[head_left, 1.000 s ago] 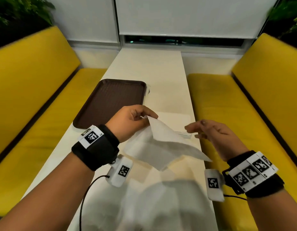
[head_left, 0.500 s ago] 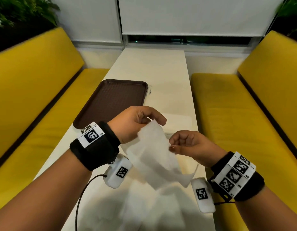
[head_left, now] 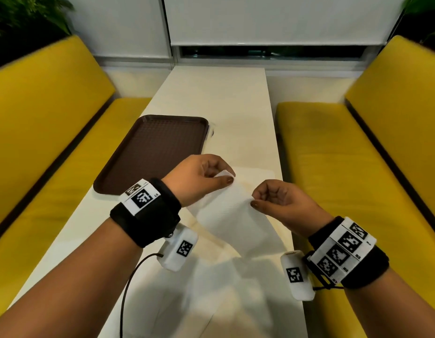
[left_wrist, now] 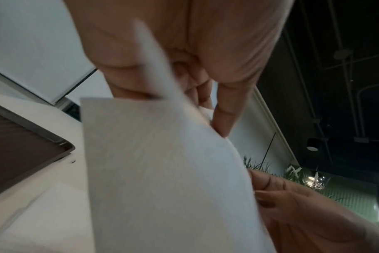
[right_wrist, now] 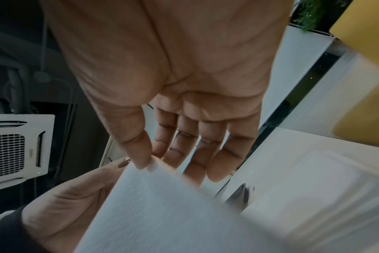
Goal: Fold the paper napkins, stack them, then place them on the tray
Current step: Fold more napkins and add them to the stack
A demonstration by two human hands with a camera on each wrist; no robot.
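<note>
- Left hand (head_left: 199, 178): thumb + forefinger pinch the far top corner of a white paper napkin (head_left: 226, 213), other fingers curled in.
- Right hand (head_left: 282, 203): thumb + forefinger pinch the near top corner of the same napkin; in right-wrist view the remaining fingers (right_wrist: 216, 154) hang fairly straight behind the sheet.
- Napkin held in the air above the table (head_left: 223, 98), stretched btwn both hands, lower part hanging down.
- More napkin sheets (head_left: 211, 301) lie flat on the near table end, blurred.
- Brown tray (head_left: 153, 152) on table, left of hands, nothing on it.
- Wristbands carry b/w square marker codes; small print on left band (head_left: 141, 196) looks like "L5", not sure.
- Yellow benches (head_left: 358, 154) both sides.
</note>
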